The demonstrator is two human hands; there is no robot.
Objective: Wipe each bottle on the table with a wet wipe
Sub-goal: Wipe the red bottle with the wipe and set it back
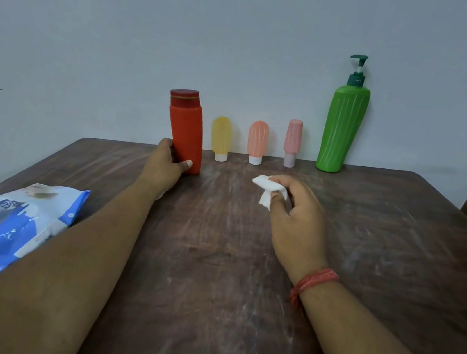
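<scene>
Left hand point(167, 163) grips red bottle point(186, 131) low on its body, fingers and thumb curled round it; bottle stands slightly tilted near table point(368, 244) far edge, left of centre. Right hand point(291, 207) pinches crumpled wipe point(267, 189), just beside bottle, not touching it. Yellow point(221, 135), peach point(257, 139), pink point(292, 138) and green pump bottle point(342, 129) line far edge. Wipe pack point(3, 232) at left edge. Judged step: wiping red bottle. Next: bring wipe onto its side while left hand steadies it.
</scene>
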